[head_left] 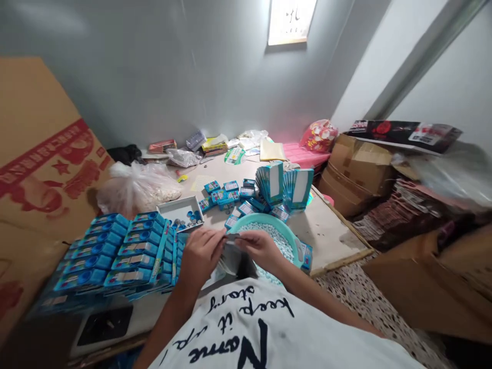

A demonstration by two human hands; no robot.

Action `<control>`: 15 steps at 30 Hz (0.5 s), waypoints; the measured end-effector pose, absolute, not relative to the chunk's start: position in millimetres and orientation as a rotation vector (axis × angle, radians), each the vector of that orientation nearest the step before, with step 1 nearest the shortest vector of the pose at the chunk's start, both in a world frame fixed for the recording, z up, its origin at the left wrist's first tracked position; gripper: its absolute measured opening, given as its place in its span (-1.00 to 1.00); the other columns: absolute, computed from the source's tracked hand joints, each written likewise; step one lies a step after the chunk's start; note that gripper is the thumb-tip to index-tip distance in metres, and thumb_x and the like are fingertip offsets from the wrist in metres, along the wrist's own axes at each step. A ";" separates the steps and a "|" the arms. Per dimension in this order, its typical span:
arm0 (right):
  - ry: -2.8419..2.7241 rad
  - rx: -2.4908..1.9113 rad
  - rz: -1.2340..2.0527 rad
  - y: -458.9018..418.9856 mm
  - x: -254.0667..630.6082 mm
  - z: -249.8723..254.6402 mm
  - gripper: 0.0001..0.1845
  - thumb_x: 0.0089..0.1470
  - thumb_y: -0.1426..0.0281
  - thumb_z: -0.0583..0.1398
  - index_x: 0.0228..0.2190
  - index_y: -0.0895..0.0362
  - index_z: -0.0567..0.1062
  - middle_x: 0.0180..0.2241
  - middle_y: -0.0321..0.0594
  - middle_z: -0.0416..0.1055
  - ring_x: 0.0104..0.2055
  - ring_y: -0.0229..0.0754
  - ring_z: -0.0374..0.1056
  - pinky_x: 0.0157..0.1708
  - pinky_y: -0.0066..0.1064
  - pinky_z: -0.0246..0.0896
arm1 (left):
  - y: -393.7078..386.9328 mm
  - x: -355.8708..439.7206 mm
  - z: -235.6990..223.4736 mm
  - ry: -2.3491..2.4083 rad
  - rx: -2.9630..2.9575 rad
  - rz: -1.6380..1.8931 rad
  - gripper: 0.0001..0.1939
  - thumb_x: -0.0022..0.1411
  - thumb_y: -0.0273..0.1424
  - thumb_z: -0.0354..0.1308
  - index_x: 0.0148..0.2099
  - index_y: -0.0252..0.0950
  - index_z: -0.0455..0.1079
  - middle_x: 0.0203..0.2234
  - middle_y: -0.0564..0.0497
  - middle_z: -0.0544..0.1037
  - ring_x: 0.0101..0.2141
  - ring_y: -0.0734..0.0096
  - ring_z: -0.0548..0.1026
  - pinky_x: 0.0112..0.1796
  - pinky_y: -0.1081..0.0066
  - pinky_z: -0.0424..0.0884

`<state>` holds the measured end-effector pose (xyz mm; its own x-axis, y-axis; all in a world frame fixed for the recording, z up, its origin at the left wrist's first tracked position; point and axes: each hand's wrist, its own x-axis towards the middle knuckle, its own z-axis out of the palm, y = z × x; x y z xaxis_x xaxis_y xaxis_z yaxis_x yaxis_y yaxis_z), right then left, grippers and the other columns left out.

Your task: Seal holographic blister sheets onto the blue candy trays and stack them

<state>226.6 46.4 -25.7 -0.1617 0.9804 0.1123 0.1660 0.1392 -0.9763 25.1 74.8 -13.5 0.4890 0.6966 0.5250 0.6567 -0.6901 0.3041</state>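
Close in front of my shirt, my left hand (201, 253) and my right hand (262, 248) meet with their fingertips pinched together. Between them is a thin grey, shiny piece (232, 237), too small and blurred for its kind to show. Below it hangs a greyish, see-through sheet (231, 259), partly hidden by the fingers. Just behind my right hand stands a turquoise basin (295, 248) with many small white pieces (282, 241) in it. A white open box (175, 209) with small round blue and grey parts lies beyond my left hand.
Stacked blue packages (88, 261) fill the left. Small blue boxes (226, 197) and fanned blue cards (274, 184) lie behind the basin. A tied plastic bag (142, 184) sits by a tall carton (42, 154). Cardboard boxes (351, 169) stand right of the table edge (342, 261).
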 end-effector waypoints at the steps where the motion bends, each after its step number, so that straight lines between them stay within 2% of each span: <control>1: -1.491 -1.156 1.144 48.2 226.4 -25.9 -0.65 0.16 0.17 0.18 -0.52 0.13 0.54 -0.58 -0.32 0.33 -0.48 -0.25 0.20 -0.46 -0.44 0.08 | 71.1 25.5 -15.6 1.243 2.649 1.026 -0.69 0.30 -0.39 0.12 0.07 -0.12 0.47 -0.13 -0.01 0.63 -0.10 0.21 0.54 0.06 0.15 0.35; 4: -1.393 -1.123 1.193 52.6 227.0 -31.0 -0.72 0.11 0.18 0.23 -0.44 0.12 0.59 -0.49 -0.26 0.46 -0.42 -0.19 0.29 -0.39 -0.41 0.17 | 57.9 28.2 -19.7 1.323 2.608 1.065 -0.66 0.30 -0.33 0.15 0.12 -0.13 0.44 -0.02 -0.04 0.59 -0.03 0.20 0.53 0.03 0.17 0.41; 7: -1.338 -1.099 1.270 55.3 226.8 -34.5 -0.73 0.08 0.17 0.27 -0.45 0.11 0.60 -0.45 -0.22 0.50 -0.40 -0.17 0.30 -0.37 -0.38 0.20 | 45.4 31.9 -20.2 1.434 2.567 1.029 -0.60 0.30 -0.27 0.16 0.17 -0.15 0.40 0.06 -0.06 0.54 0.03 0.18 0.50 0.03 0.16 0.44; 11: -1.311 -1.092 1.388 55.9 222.6 -31.9 -0.70 0.02 0.14 0.31 -0.52 0.11 0.57 -0.51 -0.24 0.46 -0.45 -0.20 0.26 -0.42 -0.39 0.18 | 28.9 30.0 -21.9 1.513 2.606 1.039 -0.62 0.33 -0.37 0.11 0.17 -0.17 0.39 0.06 -0.03 0.54 0.08 0.21 0.48 0.06 0.19 0.45; 15: -1.317 -1.043 1.502 57.1 215.6 -33.3 -0.72 -0.01 0.14 0.33 -0.50 0.11 0.60 -0.48 -0.22 0.49 -0.43 -0.19 0.30 -0.40 -0.39 0.20 | 11.1 24.0 -26.5 1.581 2.617 1.054 -0.63 0.30 -0.44 0.13 0.15 -0.23 0.40 0.08 -0.07 0.53 0.11 0.21 0.45 0.09 0.19 0.43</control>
